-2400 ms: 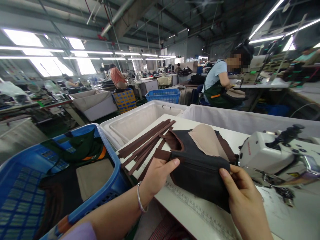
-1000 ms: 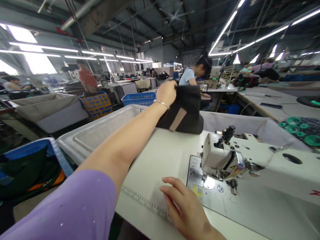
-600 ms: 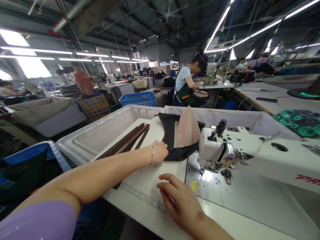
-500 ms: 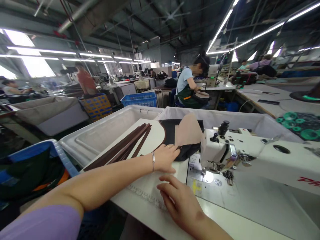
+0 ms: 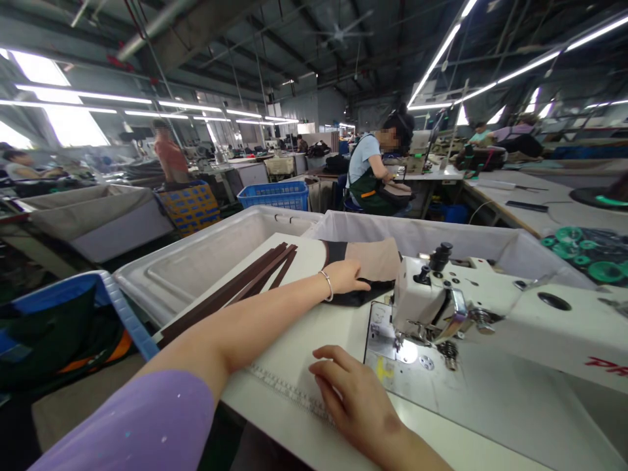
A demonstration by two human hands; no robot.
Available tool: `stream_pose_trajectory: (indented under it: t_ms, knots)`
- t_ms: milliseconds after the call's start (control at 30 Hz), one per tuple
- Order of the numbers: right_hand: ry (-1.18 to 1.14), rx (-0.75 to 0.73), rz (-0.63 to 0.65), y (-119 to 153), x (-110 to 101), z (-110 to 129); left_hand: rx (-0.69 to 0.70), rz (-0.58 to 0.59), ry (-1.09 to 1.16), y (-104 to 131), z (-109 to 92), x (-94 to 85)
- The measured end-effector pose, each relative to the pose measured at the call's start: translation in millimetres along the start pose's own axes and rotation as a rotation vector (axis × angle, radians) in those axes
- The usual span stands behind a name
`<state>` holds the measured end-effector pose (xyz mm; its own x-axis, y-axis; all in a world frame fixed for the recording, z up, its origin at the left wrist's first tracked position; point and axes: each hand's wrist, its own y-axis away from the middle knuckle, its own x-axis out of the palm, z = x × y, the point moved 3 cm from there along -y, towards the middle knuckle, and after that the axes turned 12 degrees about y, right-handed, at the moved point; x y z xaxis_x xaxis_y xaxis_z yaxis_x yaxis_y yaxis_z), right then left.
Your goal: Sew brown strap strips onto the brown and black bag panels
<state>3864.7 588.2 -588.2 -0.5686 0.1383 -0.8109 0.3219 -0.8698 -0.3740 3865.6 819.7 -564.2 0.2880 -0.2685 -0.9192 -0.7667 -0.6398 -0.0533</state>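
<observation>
My left hand (image 5: 346, 277), with a bracelet at the wrist, reaches across to the near edge of a beige fabric piece (image 5: 375, 260) lying on black fabric (image 5: 336, 251). Its fingertips are partly hidden, so what they grip is unclear. My right hand (image 5: 346, 392) rests with bent, parted fingers on the white table (image 5: 294, 353), near a printed ruler strip (image 5: 289, 392), and holds nothing. Dark brown strips (image 5: 245, 278) lie on the table left of the fabric. To the right stands a white sewing machine (image 5: 417, 301), its lamp lit over the metal plate.
White bins (image 5: 196, 252) adjoin the table's far side. A blue crate (image 5: 110, 307) with dark cloth sits at the left. Beyond the bins, a person (image 5: 366, 167) sits at another machine. Green rings (image 5: 569, 245) lie on the right-hand table.
My left hand has moved forward and to the right, onto the fabric. The beige piece now lies flatter and farther right, and the black fabric has shifted. My right hand has hardly moved.
</observation>
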Motion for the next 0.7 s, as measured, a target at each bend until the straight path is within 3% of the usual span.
stream_pose_trajectory:
  t_ms: [133,267,367,500,600,700]
  knots:
    - [-0.019,-0.026,-0.088,1,-1,-7,-0.033,-0.101,0.036,5,-3,17.4]
    - [0.010,0.135,-0.282,-2,-8,-31,-0.001,-0.300,0.126,31,10,-6.5]
    - [0.036,0.238,-0.399,-10,-10,-46,0.081,-0.358,0.192,65,24,-25.4]
    - [0.048,0.345,-0.456,-21,0,-59,0.236,-0.340,0.208,115,26,-26.3]
    - [0.041,0.515,-0.440,-18,10,-76,0.377,-0.290,0.119,142,14,-12.5]
    - [0.008,0.550,-0.391,-16,17,-104,0.527,-0.163,-0.012,153,2,8.2]
